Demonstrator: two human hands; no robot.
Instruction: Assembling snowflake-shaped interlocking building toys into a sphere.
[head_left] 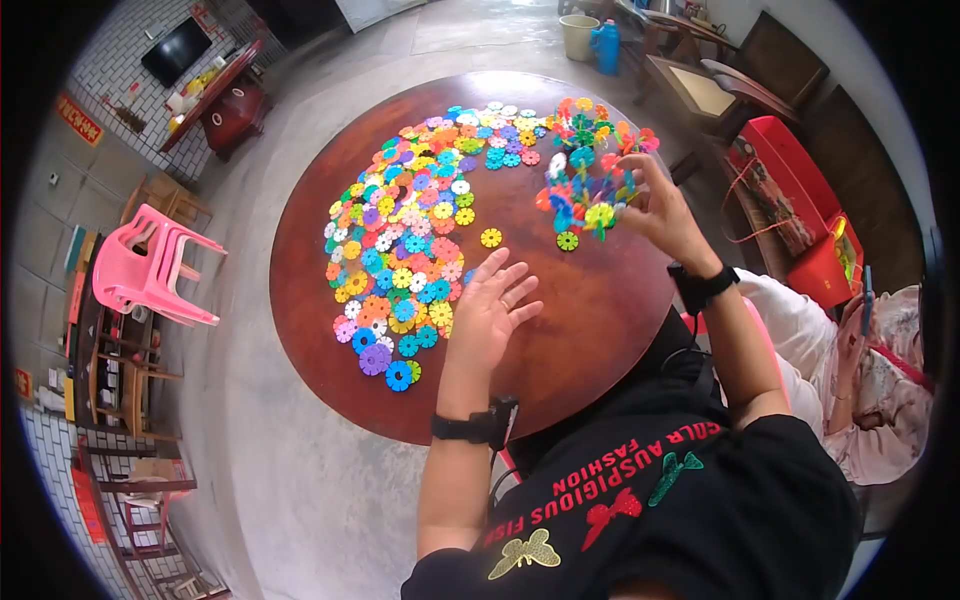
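My right hand [660,208] curls its thumb and fingers round the right side of a many-coloured construction [598,214] of interlocking plastic discs. More joined discs [580,122] stand just behind it; whether the two are linked, I cannot tell. My left hand [492,305] hovers over the table with its palm turned up and fingers apart, holding nothing. Beside it spreads a large heap of loose notched plastic discs [400,235] in many colours. A single yellow disc [491,238] lies apart from the heap, and a green disc [567,241] sits just below the construction.
The round brown table [560,350] carries everything. Pink plastic chairs [150,260] stand to the left. A person [865,390] sits close on my right, holding a phone. Beyond are a red box [790,165], a pale bucket [579,38] and a blue jug [606,47].
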